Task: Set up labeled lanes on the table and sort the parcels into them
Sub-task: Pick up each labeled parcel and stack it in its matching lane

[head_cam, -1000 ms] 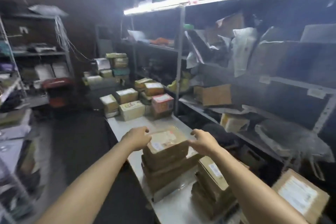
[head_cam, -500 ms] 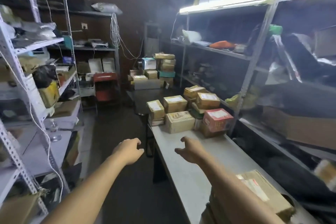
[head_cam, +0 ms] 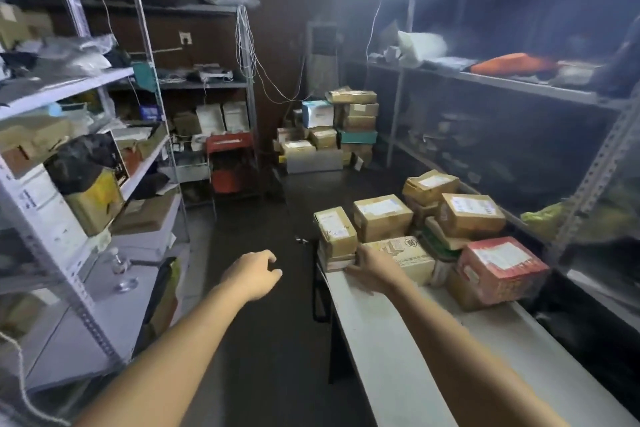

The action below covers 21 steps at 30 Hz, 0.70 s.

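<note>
Tabletop [head_cam: 398,340] stretches ahead on my right. On it my right grip [head_cam: 372,269] lies open, fingers touching the foot of the nearest parcel stack [head_cam: 335,236], just ahead and leftward. My left grip [head_cam: 251,274], loosely curled and empty, hangs over the floor [head_cam: 270,340], farther off. More parcels [head_cam: 467,215] crowd beyond.

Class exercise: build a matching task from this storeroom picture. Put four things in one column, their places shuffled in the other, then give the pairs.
1 red parcel
2 left hand
3 orange package
4 teal box

A on the right-side shelf
B over the floor, beside the table
C on the table
D in the floor stack by the back wall

Pairs: 1-C, 2-B, 3-A, 4-D
</note>
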Each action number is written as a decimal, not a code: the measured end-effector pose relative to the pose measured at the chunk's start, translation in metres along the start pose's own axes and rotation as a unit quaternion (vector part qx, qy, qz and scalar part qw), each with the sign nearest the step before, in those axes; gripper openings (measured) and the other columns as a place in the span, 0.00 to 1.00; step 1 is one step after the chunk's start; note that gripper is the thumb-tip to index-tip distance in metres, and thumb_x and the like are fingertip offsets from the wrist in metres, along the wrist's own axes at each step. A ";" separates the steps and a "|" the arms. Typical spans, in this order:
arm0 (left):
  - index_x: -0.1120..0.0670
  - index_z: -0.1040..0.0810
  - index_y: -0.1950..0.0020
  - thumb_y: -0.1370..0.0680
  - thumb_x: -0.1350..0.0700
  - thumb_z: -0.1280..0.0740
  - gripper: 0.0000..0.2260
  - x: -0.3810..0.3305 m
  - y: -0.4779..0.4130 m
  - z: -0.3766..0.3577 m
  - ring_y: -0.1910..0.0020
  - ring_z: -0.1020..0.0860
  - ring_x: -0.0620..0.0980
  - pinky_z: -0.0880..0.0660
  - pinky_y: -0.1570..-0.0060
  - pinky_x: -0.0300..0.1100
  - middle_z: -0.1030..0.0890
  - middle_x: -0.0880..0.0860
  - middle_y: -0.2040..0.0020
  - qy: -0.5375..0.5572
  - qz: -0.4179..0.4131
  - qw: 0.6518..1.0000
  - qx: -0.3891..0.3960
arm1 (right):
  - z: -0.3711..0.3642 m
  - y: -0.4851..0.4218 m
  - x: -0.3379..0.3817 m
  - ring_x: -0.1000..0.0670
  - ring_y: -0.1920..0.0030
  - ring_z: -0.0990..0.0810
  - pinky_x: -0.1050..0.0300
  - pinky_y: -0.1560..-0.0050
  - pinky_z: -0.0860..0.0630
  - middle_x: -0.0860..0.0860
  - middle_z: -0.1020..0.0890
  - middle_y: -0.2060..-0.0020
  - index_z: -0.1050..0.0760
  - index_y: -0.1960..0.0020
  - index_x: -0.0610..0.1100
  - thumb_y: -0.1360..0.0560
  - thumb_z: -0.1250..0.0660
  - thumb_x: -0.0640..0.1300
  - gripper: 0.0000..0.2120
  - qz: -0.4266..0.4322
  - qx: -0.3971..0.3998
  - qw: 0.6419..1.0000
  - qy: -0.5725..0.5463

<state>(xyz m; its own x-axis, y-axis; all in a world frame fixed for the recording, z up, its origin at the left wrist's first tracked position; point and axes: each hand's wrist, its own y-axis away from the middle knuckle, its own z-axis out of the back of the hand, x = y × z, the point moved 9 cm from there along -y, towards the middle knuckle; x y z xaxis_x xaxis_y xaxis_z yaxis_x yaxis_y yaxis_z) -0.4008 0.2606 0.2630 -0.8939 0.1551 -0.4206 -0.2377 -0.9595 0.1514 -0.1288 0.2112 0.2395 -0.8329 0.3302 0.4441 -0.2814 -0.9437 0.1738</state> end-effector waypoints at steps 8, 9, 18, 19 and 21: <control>0.44 0.26 0.31 0.21 0.42 0.37 0.19 0.023 -0.174 -0.007 0.42 0.22 0.52 0.23 0.42 0.49 0.21 0.48 0.37 0.011 -0.019 0.999 0.026 | 0.006 -0.124 0.037 0.42 0.39 0.22 0.52 0.45 0.26 0.44 0.20 0.39 0.27 0.35 0.42 0.24 0.34 0.53 0.22 -0.039 -0.016 0.999 0.002; 0.45 0.26 0.32 0.21 0.42 0.37 0.18 0.024 -0.192 -0.009 0.43 0.22 0.52 0.24 0.42 0.48 0.21 0.48 0.38 0.021 -0.023 0.999 0.028 | 0.002 -0.136 0.037 0.42 0.38 0.23 0.52 0.43 0.26 0.44 0.20 0.38 0.28 0.33 0.42 0.24 0.34 0.53 0.23 -0.052 -0.018 0.998 -0.001; 0.45 0.25 0.34 0.21 0.43 0.35 0.17 0.010 -0.340 -0.068 0.44 0.22 0.52 0.26 0.48 0.43 0.21 0.49 0.38 0.105 -0.016 0.989 0.107 | -0.017 -0.251 0.025 0.44 0.35 0.24 0.53 0.38 0.28 0.45 0.22 0.34 0.30 0.29 0.42 0.22 0.33 0.55 0.27 -0.129 -0.014 0.991 -0.031; 0.46 0.25 0.33 0.21 0.44 0.35 0.18 0.005 -0.350 -0.076 0.42 0.22 0.52 0.26 0.45 0.43 0.21 0.49 0.37 0.109 -0.016 0.987 0.119 | -0.019 -0.262 0.022 0.44 0.34 0.24 0.53 0.38 0.28 0.45 0.22 0.34 0.30 0.28 0.42 0.22 0.33 0.54 0.27 -0.132 -0.015 0.991 -0.029; 0.47 0.27 0.30 0.21 0.44 0.35 0.20 -0.006 -0.373 -0.094 0.39 0.23 0.52 0.27 0.43 0.43 0.22 0.49 0.34 0.114 -0.013 0.984 0.136 | -0.022 -0.290 0.012 0.44 0.34 0.24 0.53 0.37 0.29 0.46 0.22 0.34 0.30 0.28 0.42 0.22 0.33 0.55 0.27 -0.135 -0.013 0.990 -0.025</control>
<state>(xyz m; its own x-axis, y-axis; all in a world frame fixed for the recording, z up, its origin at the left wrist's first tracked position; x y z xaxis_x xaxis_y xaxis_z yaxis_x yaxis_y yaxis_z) -0.2708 0.5951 0.1254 -0.7848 0.0915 -0.6130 -0.3801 -0.8522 0.3594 -0.0676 0.4883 0.1750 -0.7015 0.5701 0.4278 -0.5030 -0.8212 0.2695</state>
